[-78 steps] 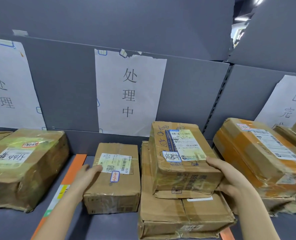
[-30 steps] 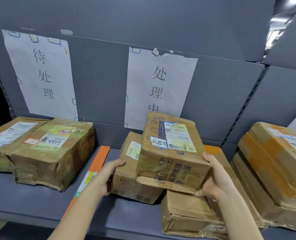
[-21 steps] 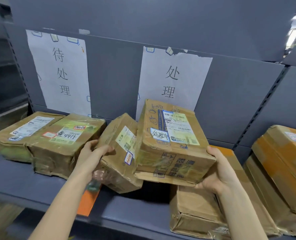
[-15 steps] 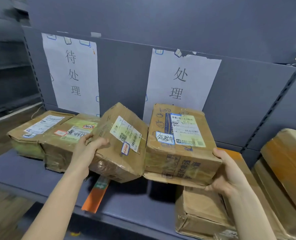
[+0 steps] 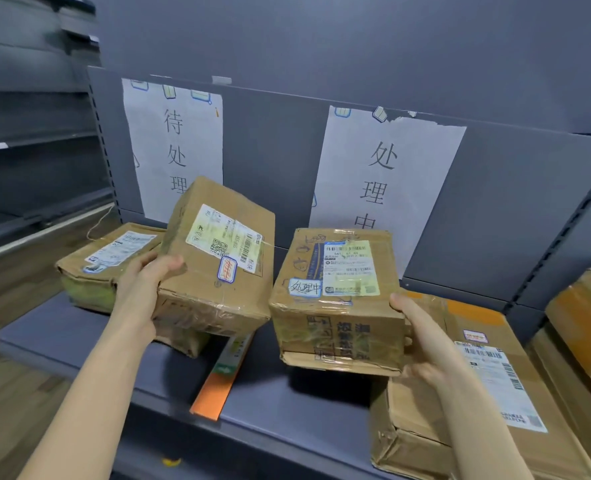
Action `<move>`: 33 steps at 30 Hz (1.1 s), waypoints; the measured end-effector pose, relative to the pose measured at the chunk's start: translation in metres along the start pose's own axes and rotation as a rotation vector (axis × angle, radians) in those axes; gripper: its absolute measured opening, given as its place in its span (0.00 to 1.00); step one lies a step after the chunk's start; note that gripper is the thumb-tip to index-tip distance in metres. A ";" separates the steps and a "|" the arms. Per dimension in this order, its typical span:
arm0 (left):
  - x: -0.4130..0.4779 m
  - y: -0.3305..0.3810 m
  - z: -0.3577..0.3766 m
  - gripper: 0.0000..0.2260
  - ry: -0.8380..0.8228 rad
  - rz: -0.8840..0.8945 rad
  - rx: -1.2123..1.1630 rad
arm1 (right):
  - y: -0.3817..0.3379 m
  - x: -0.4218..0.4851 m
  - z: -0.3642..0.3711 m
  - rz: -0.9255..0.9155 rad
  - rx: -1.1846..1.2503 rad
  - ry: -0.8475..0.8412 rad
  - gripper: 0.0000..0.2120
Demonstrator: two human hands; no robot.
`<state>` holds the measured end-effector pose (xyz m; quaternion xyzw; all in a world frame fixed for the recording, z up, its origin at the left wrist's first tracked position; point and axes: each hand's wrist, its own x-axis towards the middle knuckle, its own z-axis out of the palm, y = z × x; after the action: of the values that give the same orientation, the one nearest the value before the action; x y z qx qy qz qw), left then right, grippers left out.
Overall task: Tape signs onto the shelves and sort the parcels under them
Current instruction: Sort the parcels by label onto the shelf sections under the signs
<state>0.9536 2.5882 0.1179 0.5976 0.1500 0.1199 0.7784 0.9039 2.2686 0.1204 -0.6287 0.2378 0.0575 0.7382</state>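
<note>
Two paper signs are taped to the grey shelf back: a left sign [image 5: 174, 147] and a middle sign [image 5: 384, 181]. My left hand [image 5: 141, 289] grips a brown parcel with a red-marked sticker [image 5: 218, 265], held tilted above the parcels lying under the left sign. My right hand [image 5: 425, 337] grips a second parcel with a blue handwritten sticker [image 5: 335, 299], held in the air under the middle sign, above the shelf board [image 5: 287, 410]. A flat parcel [image 5: 460, 393] lies on the shelf right of it.
Under the left sign lies a taped parcel [image 5: 103, 261], with another one partly hidden beneath my left-hand parcel. An orange strip [image 5: 221, 379] lies across the shelf between the two groups. More parcels [image 5: 585, 323] stack at the far right. Empty shelving runs off to the left.
My left hand lifted its parcel off the shelf and carried it left over the left pile. My right hand lifted the other parcel off the flat one. The view swung left.
</note>
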 end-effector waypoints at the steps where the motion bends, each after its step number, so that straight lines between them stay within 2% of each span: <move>1: 0.001 0.001 -0.004 0.18 0.013 0.001 0.003 | 0.001 0.002 0.005 -0.012 0.004 -0.022 0.09; 7: 0.008 0.002 -0.028 0.25 0.038 -0.031 -0.039 | 0.008 0.008 0.031 -0.016 -0.003 -0.030 0.12; 12: 0.005 0.003 -0.032 0.05 0.008 -0.049 -0.058 | 0.020 0.016 0.042 -0.006 0.034 -0.041 0.11; 18: 0.002 0.002 -0.030 0.06 -0.031 -0.068 -0.063 | 0.049 0.041 0.047 0.013 0.044 -0.004 0.12; 20: 0.001 0.001 -0.027 0.09 -0.039 -0.073 -0.061 | 0.053 0.052 0.046 -0.033 0.006 0.046 0.16; 24: -0.004 0.001 -0.020 0.15 -0.051 -0.090 -0.059 | 0.051 0.054 0.048 -0.141 -0.096 0.056 0.16; 25: -0.004 0.000 -0.018 0.15 -0.054 -0.091 -0.049 | 0.050 0.053 0.047 -0.166 -0.116 0.060 0.16; 28: -0.010 0.002 -0.007 0.05 -0.078 -0.072 -0.042 | 0.039 0.040 0.048 -0.284 -0.154 0.094 0.19; 29: -0.014 0.003 -0.002 0.06 -0.098 -0.063 -0.042 | 0.034 0.036 0.047 -0.330 -0.153 0.090 0.18; 32: -0.025 0.009 0.018 0.17 -0.145 -0.054 -0.063 | 0.016 0.017 0.044 -0.384 -0.087 -0.105 0.10; 33: -0.029 0.012 0.026 0.17 -0.164 -0.050 -0.079 | 0.011 0.011 0.044 -0.367 -0.095 -0.194 0.13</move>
<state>0.9364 2.5575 0.1382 0.5702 0.0957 0.0567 0.8140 0.9218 2.3107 0.1105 -0.6869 0.0444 -0.0065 0.7254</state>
